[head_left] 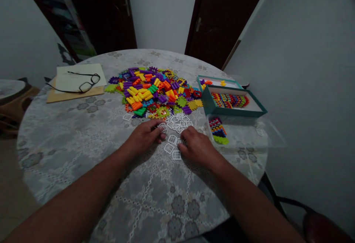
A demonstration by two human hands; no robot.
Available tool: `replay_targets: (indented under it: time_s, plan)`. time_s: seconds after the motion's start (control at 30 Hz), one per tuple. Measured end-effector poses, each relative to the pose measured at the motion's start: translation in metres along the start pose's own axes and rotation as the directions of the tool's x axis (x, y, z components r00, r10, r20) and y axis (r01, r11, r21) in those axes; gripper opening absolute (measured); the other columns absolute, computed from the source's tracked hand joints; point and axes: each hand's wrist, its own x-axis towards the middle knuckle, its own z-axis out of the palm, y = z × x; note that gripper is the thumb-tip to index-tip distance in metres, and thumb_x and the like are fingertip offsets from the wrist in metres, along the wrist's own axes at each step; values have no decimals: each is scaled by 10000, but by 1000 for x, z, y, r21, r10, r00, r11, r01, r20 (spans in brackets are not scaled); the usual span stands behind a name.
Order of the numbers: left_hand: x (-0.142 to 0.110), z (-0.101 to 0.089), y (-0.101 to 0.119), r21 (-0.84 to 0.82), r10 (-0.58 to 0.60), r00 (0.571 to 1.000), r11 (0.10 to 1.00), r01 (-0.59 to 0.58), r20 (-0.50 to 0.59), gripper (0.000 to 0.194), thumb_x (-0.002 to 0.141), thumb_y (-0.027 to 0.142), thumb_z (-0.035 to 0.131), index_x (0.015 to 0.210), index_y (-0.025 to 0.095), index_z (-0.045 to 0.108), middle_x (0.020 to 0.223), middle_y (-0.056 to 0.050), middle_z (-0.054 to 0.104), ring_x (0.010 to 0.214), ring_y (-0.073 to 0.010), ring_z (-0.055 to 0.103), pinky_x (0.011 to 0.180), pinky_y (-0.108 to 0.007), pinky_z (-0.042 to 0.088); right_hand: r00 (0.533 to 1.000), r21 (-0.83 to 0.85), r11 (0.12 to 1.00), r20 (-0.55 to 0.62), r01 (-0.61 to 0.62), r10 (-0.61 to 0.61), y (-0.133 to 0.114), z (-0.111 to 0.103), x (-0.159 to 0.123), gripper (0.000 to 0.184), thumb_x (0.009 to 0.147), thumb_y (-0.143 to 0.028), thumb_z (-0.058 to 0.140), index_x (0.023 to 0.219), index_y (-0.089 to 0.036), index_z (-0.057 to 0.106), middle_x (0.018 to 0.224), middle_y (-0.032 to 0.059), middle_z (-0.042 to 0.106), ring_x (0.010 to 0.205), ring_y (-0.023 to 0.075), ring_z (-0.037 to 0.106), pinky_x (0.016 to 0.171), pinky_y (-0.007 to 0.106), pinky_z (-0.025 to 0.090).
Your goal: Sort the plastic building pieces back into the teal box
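My left hand [146, 134] is closed, with a white plastic lattice piece [163, 127] pinched between thumb and fingers. Across from it, my right hand [194, 143] is curled down over the table, its fingertips at another white lattice piece [179, 141]; whether it grips that piece is hard to make out. Several flat white window-shaped pieces [169, 148] lie between the hands. Just beyond them is a small heap of similar white pieces [180, 121]. Behind that rises a big pile of coloured plastic pieces [146, 91], with gear shapes and ridged blocks in purple, yellow, orange and green.
To the right stands a teal box [235, 111] with rows of coloured pieces, beside a clear plastic tray [246, 139]. Eyeglasses [85, 86] rest on papers [65, 76] at the left. A patterned cloth [155, 198] covers the round table. A wall is close on the right.
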Motion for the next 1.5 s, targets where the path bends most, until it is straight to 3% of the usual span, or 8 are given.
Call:
replay_targets:
  time_s: [0.2, 0.43, 0.63, 0.8, 1.03, 1.2, 1.37, 1.5]
  plan:
    - [0, -1, -2, 50, -20, 999, 999, 18, 40, 697, 936, 584, 727, 1478, 150, 669, 925, -99, 840, 798, -263, 791, 799, -423, 613, 1000, 169, 986, -10, -10, 12, -1, 0, 6, 146, 958, -216, 738, 1064, -228, 638, 1104, 90, 694, 935, 241, 626, 833, 361, 480]
    - [-6, 2, 3, 129, -33, 997, 991, 24, 68, 694, 942, 571, 679, 1491, 148, 666, 896, -94, 847, 704, -252, 760, 756, -411, 585, 956, 469, 839, -224, 275, -188, -6, 9, 16, 36, 1015, -205, 667, 1010, -236, 650, 949, 6, 697, 883, 185, 630, 850, 320, 489]
    - [-10, 7, 2, 101, -2, 989, 995, -13, 149, 601, 972, 492, 638, 1479, 173, 684, 917, -85, 843, 737, -243, 762, 776, -407, 594, 956, 580, 799, -294, 160, 22, -2, 22, 19, 49, 1021, -254, 666, 993, -236, 701, 945, 13, 730, 883, 181, 664, 833, 320, 512]
    - [-9, 10, -3, 86, 53, 981, 994, -70, 186, 590, 955, 467, 695, 1460, 162, 689, 904, -74, 818, 772, -231, 745, 775, -389, 589, 974, 650, 749, -226, 130, 28, -3, 27, 21, 65, 1014, -294, 690, 1006, -239, 725, 878, -5, 745, 815, 172, 677, 783, 305, 521]
    - [-2, 11, -5, -94, -59, 993, 993, 69, 100, 593, 978, 307, 670, 1548, 145, 629, 871, -70, 800, 721, -200, 739, 761, -370, 609, 940, 324, 935, -341, 145, -27, 6, 11, 17, 168, 1056, -210, 598, 1128, -212, 750, 1124, 112, 760, 1032, 249, 704, 949, 386, 544]
    - [0, 9, -3, -131, -108, 994, 986, 107, 0, 618, 992, 222, 609, 1606, 159, 597, 887, -74, 808, 720, -196, 756, 780, -364, 622, 974, 134, 986, -217, 99, -69, 15, 10, 12, 181, 1051, -208, 646, 1212, -182, 724, 1194, 139, 704, 1107, 281, 674, 964, 402, 543]
    - [1, 10, -4, -134, -96, 995, 986, 95, -2, 604, 992, 220, 607, 1593, 168, 615, 891, -78, 812, 753, -203, 765, 794, -363, 623, 986, 76, 985, -77, 153, -147, -7, 14, 10, 317, 1070, -263, 669, 1382, -211, 673, 1288, 128, 668, 1116, 262, 670, 930, 375, 543]
    - [1, 11, -6, -157, -96, 995, 983, 96, 9, 615, 981, 190, 599, 1596, 180, 606, 891, -72, 810, 770, -202, 768, 791, -362, 630, 992, -15, 992, -11, 128, -129, -18, 15, 13, 184, 1080, -264, 641, 1247, -216, 702, 1215, 118, 660, 1001, 245, 665, 816, 342, 507]
